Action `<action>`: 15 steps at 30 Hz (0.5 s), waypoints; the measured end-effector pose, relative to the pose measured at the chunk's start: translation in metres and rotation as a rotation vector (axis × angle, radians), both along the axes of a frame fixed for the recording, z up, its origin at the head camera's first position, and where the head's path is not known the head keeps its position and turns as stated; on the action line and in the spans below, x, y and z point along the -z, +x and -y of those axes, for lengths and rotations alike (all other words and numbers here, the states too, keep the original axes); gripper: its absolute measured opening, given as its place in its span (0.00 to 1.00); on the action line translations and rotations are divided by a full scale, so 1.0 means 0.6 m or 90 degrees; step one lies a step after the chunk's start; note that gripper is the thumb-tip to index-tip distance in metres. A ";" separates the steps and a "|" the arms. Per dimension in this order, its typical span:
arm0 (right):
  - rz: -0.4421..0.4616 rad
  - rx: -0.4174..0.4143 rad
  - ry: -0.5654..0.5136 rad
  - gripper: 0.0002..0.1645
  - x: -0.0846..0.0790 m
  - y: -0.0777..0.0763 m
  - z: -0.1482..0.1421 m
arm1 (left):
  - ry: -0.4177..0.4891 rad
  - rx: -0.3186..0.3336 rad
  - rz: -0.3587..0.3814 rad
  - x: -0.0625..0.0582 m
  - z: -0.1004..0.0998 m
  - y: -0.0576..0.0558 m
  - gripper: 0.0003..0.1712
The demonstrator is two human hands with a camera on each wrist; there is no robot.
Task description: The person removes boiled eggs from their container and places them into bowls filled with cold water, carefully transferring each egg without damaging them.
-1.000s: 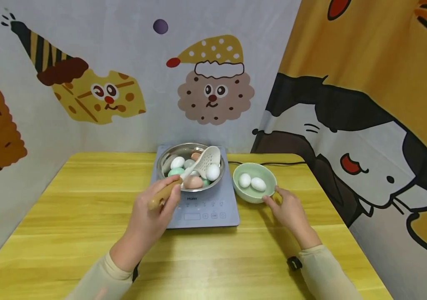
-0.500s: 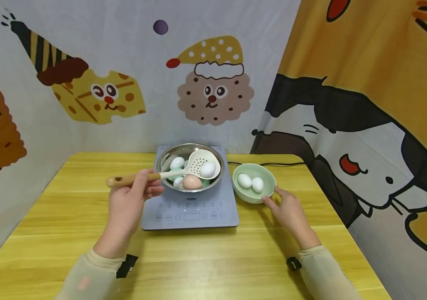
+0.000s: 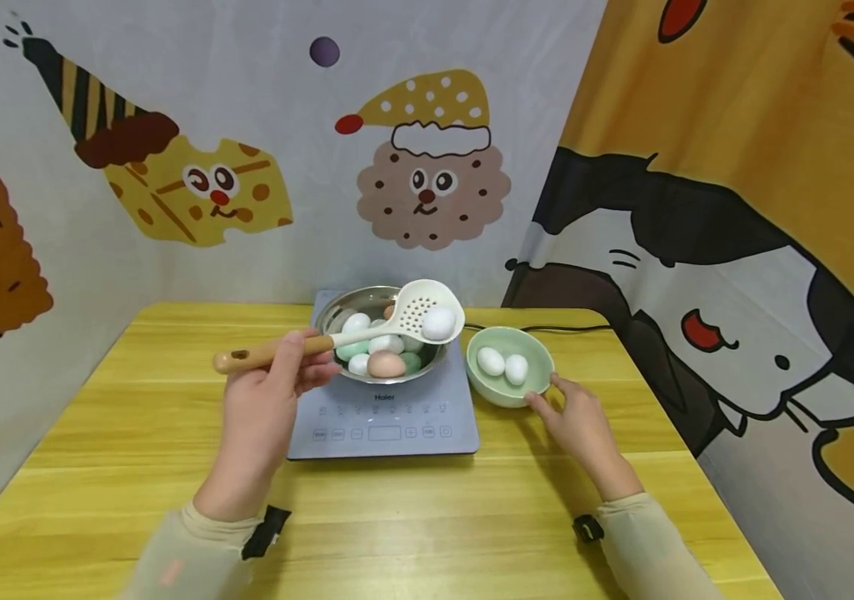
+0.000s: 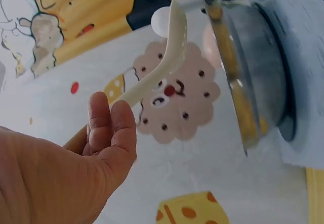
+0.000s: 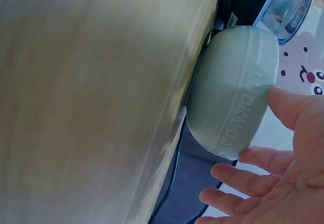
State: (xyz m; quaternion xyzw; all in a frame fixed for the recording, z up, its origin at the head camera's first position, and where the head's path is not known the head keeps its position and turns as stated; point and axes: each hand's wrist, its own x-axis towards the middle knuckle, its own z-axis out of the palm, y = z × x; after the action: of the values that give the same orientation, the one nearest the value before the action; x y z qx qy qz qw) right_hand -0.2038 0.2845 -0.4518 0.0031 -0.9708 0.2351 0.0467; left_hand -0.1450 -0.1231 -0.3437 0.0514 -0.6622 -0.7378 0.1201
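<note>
My left hand [image 3: 262, 417] grips the wooden handle of a white slotted spoon [image 3: 415, 304]. One white egg [image 3: 438, 323] lies in the spoon's head, raised over the right rim of a steel pot [image 3: 327, 321]. In the left wrist view the egg [image 4: 161, 21] shows beside the spoon's edge. The pot holds several white, brown and pale green eggs [image 3: 386, 364]. My right hand [image 3: 580, 429] holds the near right rim of a light green bowl [image 3: 497, 398] between thumb and forefinger. Two white eggs [image 3: 503, 366] sit inside it. In the right wrist view the other fingers spread away from the bowl [image 5: 228, 92].
The pot stands on a flat grey induction cooker [image 3: 385, 429] at the back of the wooden table [image 3: 427, 525]. A black cable [image 3: 572, 327] runs right behind the bowl. A printed cloth [image 3: 239, 100] hangs behind the table.
The left hand first shifted left, levelling the spoon; then the spoon with its egg rose and moved right, from inside the pot to its right rim. The right hand and bowl stayed put.
</note>
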 end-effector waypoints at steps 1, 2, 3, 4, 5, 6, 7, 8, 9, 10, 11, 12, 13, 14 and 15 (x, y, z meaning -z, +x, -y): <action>-0.001 0.000 0.001 0.47 0.001 0.000 -0.001 | -0.004 0.005 -0.004 -0.001 -0.007 0.000 0.23; -0.002 0.000 0.001 0.47 0.001 0.000 -0.001 | -0.006 0.009 -0.009 -0.001 -0.015 -0.001 0.23; -0.002 0.001 0.001 0.47 0.002 0.000 -0.002 | -0.006 0.016 -0.012 -0.001 -0.022 -0.002 0.23; -0.003 0.001 0.002 0.47 0.002 0.000 -0.002 | -0.007 0.021 -0.016 0.000 -0.030 -0.003 0.23; -0.004 0.001 0.001 0.47 0.003 0.000 -0.002 | -0.010 0.026 -0.020 0.002 -0.038 -0.005 0.22; -0.006 0.000 0.001 0.46 0.004 -0.001 -0.002 | -0.009 0.030 -0.027 0.004 -0.045 -0.006 0.21; -0.008 0.000 0.002 0.46 0.005 -0.001 -0.002 | -0.010 0.035 -0.035 0.006 -0.053 -0.007 0.21; -0.011 0.001 0.002 0.46 0.005 -0.001 -0.002 | -0.013 0.040 -0.041 0.009 -0.060 -0.008 0.20; -0.013 0.002 0.004 0.45 0.006 -0.002 -0.003 | -0.020 0.045 -0.045 0.012 -0.068 -0.010 0.20; -0.016 0.003 0.006 0.45 0.006 -0.002 -0.003 | -0.027 0.050 -0.050 0.015 -0.075 -0.011 0.19; -0.019 0.004 0.009 0.44 0.007 -0.003 -0.003 | -0.038 0.054 -0.052 0.018 -0.082 -0.012 0.19; -0.021 0.006 0.012 0.44 0.007 -0.003 -0.003 | -0.044 0.058 -0.054 0.021 -0.089 -0.013 0.18; -0.022 0.007 0.015 0.43 0.007 -0.004 -0.003 | -0.052 0.062 -0.054 0.024 -0.096 -0.014 0.18; -0.021 0.008 0.017 0.43 0.007 -0.004 -0.004 | -0.060 0.063 -0.053 0.027 -0.102 -0.016 0.17; -0.020 0.010 0.019 0.43 0.007 -0.004 -0.004 | -0.069 0.064 -0.054 0.030 -0.108 -0.017 0.17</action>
State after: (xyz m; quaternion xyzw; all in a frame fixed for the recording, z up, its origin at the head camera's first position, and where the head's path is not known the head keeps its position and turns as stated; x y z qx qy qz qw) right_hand -0.2064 0.2869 -0.4558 -0.0001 -0.9734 0.2202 0.0636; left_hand -0.1552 -0.0582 -0.3617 -0.0198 -0.6970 -0.7077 0.1138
